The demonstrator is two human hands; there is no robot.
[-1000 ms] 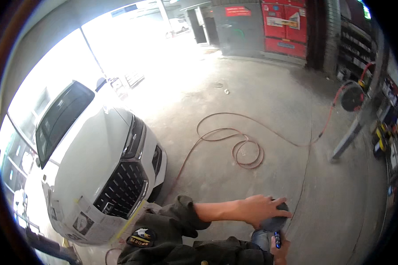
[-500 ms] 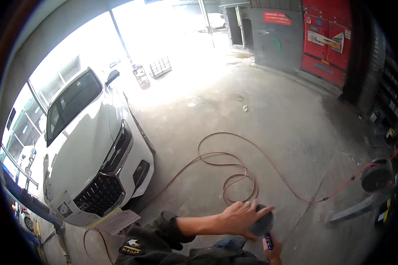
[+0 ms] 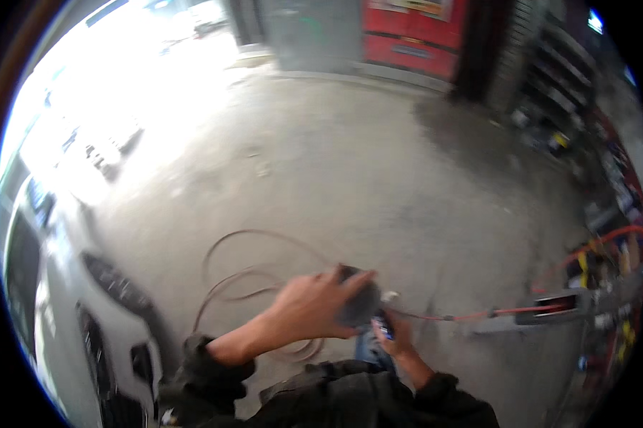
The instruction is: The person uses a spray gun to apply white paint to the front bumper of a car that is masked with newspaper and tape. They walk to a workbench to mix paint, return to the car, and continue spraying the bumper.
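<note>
My left hand (image 3: 311, 303) is closed over a dark grey round pad (image 3: 358, 298) at the lower middle, its fingertips on the upper edge. Just below and right of it, my right hand (image 3: 394, 337) grips a slim dark handle with blue parts (image 3: 384, 324), up against the pad; whether the two pieces are joined is unclear. Both dark sleeves come in from the bottom edge, with a blue trouser leg between them. The picture is blurred by motion.
A white car (image 3: 61, 235) stands at left, a hose (image 3: 243, 230) loops over the concrete floor (image 3: 321, 157), and a grey post leg (image 3: 600, 303) juts in at right. Cluttered shelves (image 3: 553, 71) line the right wall; a red cabinet (image 3: 407, 53) stands at the back.
The view has swung right, so the car has slid leftward and the right-side shelves show more. My hands sit further left and higher in the picture, both still holding their items.
</note>
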